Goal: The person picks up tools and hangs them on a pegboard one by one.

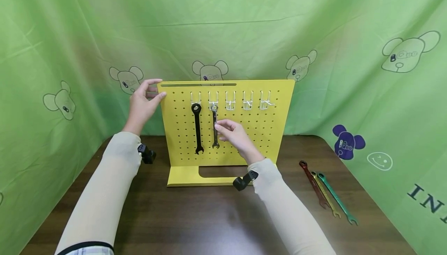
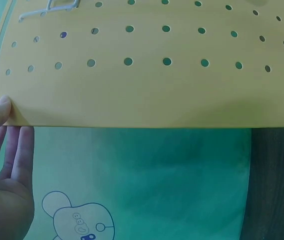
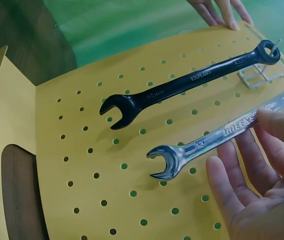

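Note:
My left hand (image 1: 141, 103) grips the upper left corner of a yellow pegboard (image 1: 262, 85); in the left wrist view the thumb lies on its front face and the fingers go behind. A silver combination wrench (image 3: 201, 145) hangs upright with its ring end at the second hook from the left. My right hand (image 1: 237, 134) pinches its shaft, thumb in front, and the open end points down. Just left of it, a black combination wrench (image 1: 198, 130) hangs by its ring on the first hook (image 1: 196, 99).
Three bare white hooks (image 1: 248, 101) continue along the board to the right. On the wooden table (image 1: 195, 216), right of the board, lie a red wrench (image 1: 313, 183), a yellow wrench (image 1: 326, 195) and a green wrench (image 1: 336, 198). Green cloth (image 1: 244, 26) surrounds the table.

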Demonstrator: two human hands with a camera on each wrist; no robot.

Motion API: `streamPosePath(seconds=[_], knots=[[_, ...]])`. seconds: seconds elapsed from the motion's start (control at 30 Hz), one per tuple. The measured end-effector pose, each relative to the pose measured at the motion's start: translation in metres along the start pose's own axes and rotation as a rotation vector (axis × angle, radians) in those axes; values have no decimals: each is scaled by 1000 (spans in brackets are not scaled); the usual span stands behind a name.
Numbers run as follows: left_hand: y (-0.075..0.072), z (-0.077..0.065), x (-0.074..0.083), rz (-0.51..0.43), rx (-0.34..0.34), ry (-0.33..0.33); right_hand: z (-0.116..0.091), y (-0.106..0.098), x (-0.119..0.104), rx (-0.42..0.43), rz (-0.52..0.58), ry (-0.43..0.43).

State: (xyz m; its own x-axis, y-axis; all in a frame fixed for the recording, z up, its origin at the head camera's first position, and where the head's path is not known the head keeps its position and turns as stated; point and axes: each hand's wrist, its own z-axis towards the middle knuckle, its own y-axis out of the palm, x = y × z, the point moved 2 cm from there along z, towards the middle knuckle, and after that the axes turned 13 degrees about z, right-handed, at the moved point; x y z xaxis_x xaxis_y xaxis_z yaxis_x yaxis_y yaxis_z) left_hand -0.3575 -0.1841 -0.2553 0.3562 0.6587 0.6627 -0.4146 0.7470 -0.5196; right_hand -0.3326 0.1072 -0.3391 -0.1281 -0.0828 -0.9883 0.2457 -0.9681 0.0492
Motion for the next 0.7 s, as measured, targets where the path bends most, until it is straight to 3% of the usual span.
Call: streamPosePath(seconds=[0.7], knots=[[0,0,0,4,2,-2,-8,-8,4,-23,12,-28]])
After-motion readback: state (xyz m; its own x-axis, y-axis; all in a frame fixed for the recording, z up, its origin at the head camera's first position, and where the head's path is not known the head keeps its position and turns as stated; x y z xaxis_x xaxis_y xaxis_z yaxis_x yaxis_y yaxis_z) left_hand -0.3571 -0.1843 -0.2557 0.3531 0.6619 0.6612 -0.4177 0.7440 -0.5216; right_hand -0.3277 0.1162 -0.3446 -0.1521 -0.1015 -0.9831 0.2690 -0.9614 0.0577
